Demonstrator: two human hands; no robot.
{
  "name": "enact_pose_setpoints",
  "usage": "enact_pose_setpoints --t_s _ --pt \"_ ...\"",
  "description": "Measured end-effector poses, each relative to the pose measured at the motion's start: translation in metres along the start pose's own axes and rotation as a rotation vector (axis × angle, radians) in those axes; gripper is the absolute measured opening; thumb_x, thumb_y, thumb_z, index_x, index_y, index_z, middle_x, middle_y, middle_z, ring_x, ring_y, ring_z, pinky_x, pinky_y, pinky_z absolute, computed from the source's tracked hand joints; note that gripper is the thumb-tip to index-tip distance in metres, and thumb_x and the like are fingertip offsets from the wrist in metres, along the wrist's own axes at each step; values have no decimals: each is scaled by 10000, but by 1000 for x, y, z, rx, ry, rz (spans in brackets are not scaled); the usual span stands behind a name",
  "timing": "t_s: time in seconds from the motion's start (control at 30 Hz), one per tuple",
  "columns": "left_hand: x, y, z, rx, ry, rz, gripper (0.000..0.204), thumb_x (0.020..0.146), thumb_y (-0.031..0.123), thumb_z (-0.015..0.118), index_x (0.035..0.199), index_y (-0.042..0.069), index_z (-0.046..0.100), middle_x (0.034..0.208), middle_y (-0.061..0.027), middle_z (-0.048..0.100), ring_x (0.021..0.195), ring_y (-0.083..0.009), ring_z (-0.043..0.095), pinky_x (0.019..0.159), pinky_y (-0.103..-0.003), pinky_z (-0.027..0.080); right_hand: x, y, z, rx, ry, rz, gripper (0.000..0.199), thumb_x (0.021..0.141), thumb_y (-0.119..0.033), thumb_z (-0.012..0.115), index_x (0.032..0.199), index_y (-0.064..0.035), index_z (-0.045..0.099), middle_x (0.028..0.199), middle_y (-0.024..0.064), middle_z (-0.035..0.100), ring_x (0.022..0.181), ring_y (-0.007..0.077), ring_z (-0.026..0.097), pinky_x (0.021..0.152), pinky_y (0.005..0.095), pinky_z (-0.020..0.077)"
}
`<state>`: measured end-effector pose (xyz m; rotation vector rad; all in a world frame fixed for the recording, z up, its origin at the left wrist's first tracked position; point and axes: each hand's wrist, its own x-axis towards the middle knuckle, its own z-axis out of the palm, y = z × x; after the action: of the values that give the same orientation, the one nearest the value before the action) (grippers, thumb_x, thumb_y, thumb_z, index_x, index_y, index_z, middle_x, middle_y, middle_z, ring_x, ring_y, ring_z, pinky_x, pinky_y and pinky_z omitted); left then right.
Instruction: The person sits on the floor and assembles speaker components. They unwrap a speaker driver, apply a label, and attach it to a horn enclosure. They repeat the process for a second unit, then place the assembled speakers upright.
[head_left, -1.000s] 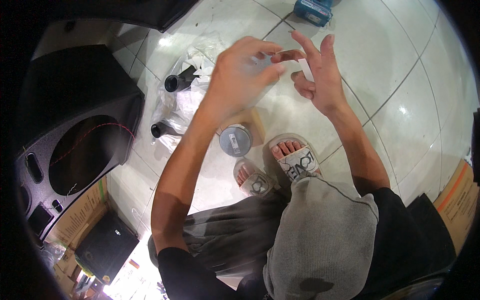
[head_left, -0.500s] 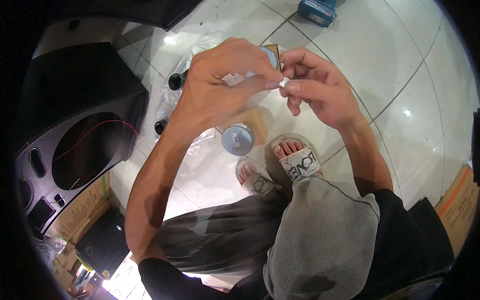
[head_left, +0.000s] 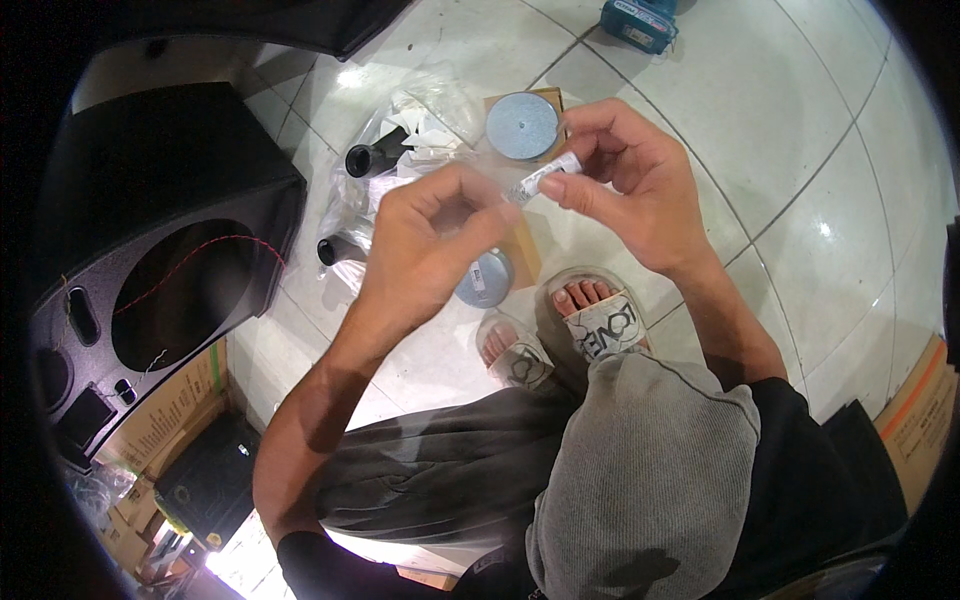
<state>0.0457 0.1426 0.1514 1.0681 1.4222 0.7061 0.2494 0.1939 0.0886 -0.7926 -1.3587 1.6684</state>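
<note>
A slim white printed tube [head_left: 547, 177] is pinched between the thumb and fingers of my right hand [head_left: 635, 180]. It slants down to the left. My left hand [head_left: 430, 240] is at its lower end, thumb and index finger closed about the tip; those fingers are partly blurred. Beyond the tube lies a round grey-blue disc [head_left: 522, 125] with a small centre hole, on a cardboard box. A second grey-blue disc [head_left: 487, 280] with a white label sits below my left hand, which partly covers it.
Black flared tubes [head_left: 372, 158] lie among clear plastic wrap and white scraps [head_left: 430, 130]. A large black speaker cabinet [head_left: 180, 270] with round openings and a red wire stands at the left. A teal power-tool battery [head_left: 640, 25] rests on the tiled floor [head_left: 740, 110] at the top.
My left hand has moved down toward me, uncovering the far disc and wrap. More of the white tube now shows. My right hand stays almost in place.
</note>
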Motion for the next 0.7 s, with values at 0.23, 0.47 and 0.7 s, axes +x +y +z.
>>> enact_pose_setpoints --t_s 0.23,0.47,0.7 --pt "0 4 7 151 -44 -30 201 883 147 682 1021 1 696 855 -28 663 818 -101 611 775 -275 491 1 -4 7 171 43 47 431 840 -57 761 1216 -33 553 919 61 669 795 118 662 736 270 542" --pt "0 16 -1 129 -19 70 196 898 106 697 1056 -5 669 964 -71 679 902 -110 630 845 -281 509 -3 -10 11 -27 -138 28 447 821 22 718 1213 -39 511 881 45 630 807 110 634 727 259 531" --pt "-2 14 4 92 -4 29 149 915 100 666 999 -23 677 909 -96 716 878 -144 676 824 -313 535 1 -3 9 170 -37 49 440 851 37 696 1232 -31 487 961 87 623 848 130 625 724 283 568"
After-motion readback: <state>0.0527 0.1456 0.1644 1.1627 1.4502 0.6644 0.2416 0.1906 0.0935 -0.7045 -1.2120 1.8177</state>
